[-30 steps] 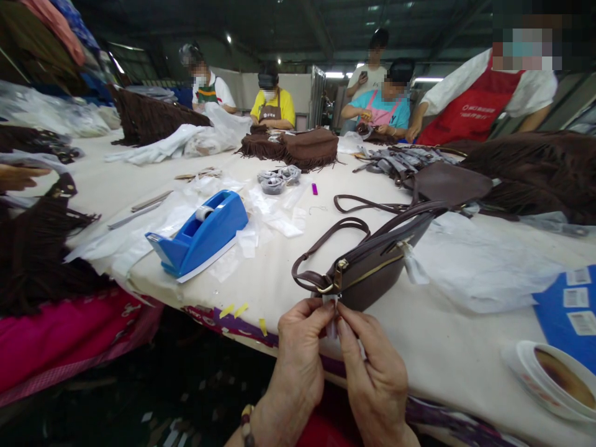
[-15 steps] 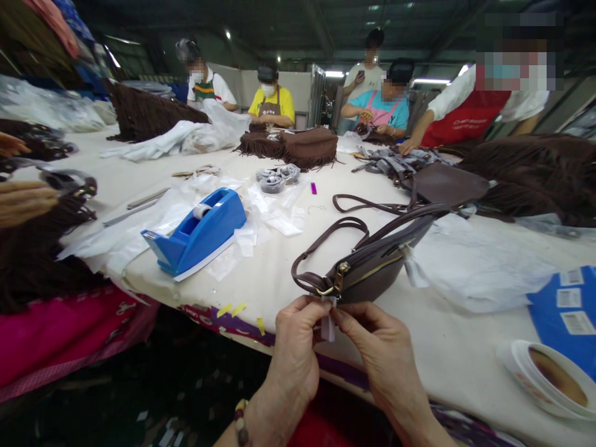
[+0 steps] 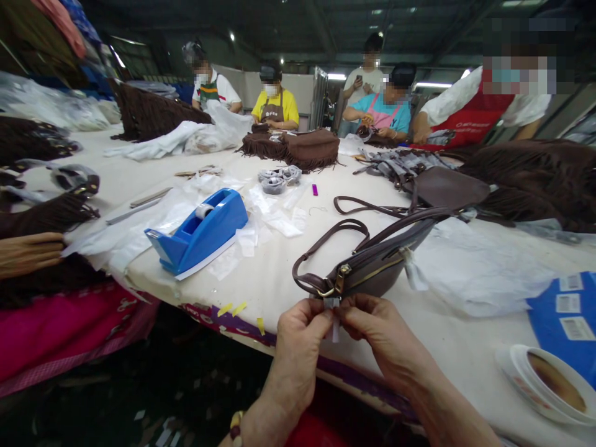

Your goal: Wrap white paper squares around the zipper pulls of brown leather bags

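Note:
A dark brown handbag lies tilted at the table's near edge, its gold zipper pull and strap ring facing me. Just below the ring is a thin whitish strip, its loose tail hanging down. My left hand pinches the strip from the left, thumb on top. From the right, my right hand pinches it with thumb and fingers, close to the bag's end. The fingertips partly hide the strip. The brown strap loops out to the left on the table.
Left of the bag stands a blue tape dispenser. White wrapping sheet, blue label sheet and a white bowl of brown liquid lie right. Fringed brown bags sit farther back. A co-worker's hand reaches in at left.
My right fingers have shifted slightly upward and curled closer at the strip, which now lies flatter under the ring. The co-worker's hand at left has moved lower.

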`<state>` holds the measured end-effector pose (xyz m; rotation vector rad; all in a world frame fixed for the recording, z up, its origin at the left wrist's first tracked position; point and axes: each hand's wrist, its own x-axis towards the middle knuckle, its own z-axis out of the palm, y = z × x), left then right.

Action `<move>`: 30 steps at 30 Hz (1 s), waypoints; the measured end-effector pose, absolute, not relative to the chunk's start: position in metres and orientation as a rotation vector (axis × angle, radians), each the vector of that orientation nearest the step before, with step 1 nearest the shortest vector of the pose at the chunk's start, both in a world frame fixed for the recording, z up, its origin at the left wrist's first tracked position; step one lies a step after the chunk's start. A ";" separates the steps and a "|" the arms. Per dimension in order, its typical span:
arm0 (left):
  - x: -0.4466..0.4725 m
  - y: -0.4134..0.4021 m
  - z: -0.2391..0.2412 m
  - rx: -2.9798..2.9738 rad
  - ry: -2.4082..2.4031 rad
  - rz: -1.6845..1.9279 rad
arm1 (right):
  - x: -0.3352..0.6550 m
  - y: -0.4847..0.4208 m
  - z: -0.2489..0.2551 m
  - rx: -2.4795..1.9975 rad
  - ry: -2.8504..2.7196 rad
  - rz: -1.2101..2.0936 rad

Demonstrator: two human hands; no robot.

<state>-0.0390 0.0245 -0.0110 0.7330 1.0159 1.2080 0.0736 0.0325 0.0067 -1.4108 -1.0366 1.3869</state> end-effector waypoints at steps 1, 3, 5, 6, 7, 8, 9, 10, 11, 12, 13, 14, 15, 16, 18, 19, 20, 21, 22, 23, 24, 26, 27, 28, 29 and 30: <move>-0.039 0.024 -0.012 0.743 1.013 1.204 | 0.074 0.033 0.009 -1.430 -1.077 1.363; -0.038 0.025 -0.014 0.747 1.000 1.202 | 0.074 0.034 0.012 -1.452 -1.170 1.313; -0.037 0.025 -0.015 0.741 0.999 1.218 | 0.073 0.035 0.014 -1.506 -1.283 1.237; -0.036 0.025 -0.015 0.736 1.011 1.232 | 0.072 0.035 0.015 -1.558 -1.343 1.170; -0.035 0.025 -0.015 0.731 1.030 1.245 | 0.070 0.034 0.016 -1.620 -1.400 1.086; -0.034 0.026 -0.015 0.726 1.052 1.255 | 0.069 0.034 0.016 -1.683 -1.443 1.005; -0.033 0.026 -0.015 0.723 1.072 1.263 | 0.068 0.034 0.017 -1.730 -1.468 0.946; -0.033 0.027 -0.014 0.723 1.087 1.271 | 0.067 0.033 0.017 -1.749 -1.475 0.922; -0.032 0.027 -0.014 0.726 1.094 1.279 | 0.067 0.033 0.017 -1.741 -1.469 0.929; -0.032 0.027 -0.014 0.732 1.096 1.288 | 0.067 0.032 0.017 -1.716 -1.453 0.953; -0.032 0.027 -0.014 0.740 1.092 1.293 | 0.067 0.032 0.017 -1.684 -1.434 0.980; -0.032 0.027 -0.014 0.746 1.085 1.294 | 0.068 0.032 0.017 -1.654 -1.418 0.996; -0.032 0.027 -0.014 0.749 1.079 1.290 | 0.068 0.032 0.017 -1.634 -1.405 0.998; -0.032 0.027 -0.013 0.750 1.075 1.286 | 0.069 0.032 0.016 -1.626 -1.398 0.989; -0.033 0.027 -0.013 0.749 1.074 1.277 | 0.069 0.033 0.016 -1.627 -1.392 0.964; -0.033 0.027 -0.013 0.750 1.083 1.277 | 0.068 0.033 0.016 -1.633 -1.391 0.952; -0.033 0.028 -0.013 0.754 1.096 1.277 | 0.067 0.033 0.016 -1.643 -1.394 0.937; -0.033 0.028 -0.014 0.763 1.111 1.278 | 0.065 0.032 0.016 -1.657 -1.398 0.909; -0.033 0.029 -0.015 0.776 1.128 1.279 | 0.064 0.032 0.016 -1.675 -1.404 0.864; -0.033 0.029 -0.016 0.792 1.149 1.286 | 0.061 0.031 0.015 -1.698 -1.415 0.803; -0.032 0.029 -0.018 0.811 1.172 1.300 | 0.059 0.030 0.014 -1.723 -1.427 0.729; -0.031 0.027 -0.022 0.864 1.213 1.343 | 0.054 0.029 0.010 -1.771 -1.446 0.551; -0.031 0.026 -0.023 0.900 1.233 1.370 | 0.051 0.028 0.008 -1.794 -1.460 0.461; -0.031 0.024 -0.025 0.941 1.249 1.393 | 0.049 0.027 0.006 -1.817 -1.478 0.382; -0.031 0.022 -0.026 0.985 1.260 1.408 | 0.048 0.027 0.005 -1.839 -1.500 0.318; -0.031 0.020 -0.027 1.026 1.267 1.417 | 0.046 0.027 0.005 -1.863 -1.525 0.275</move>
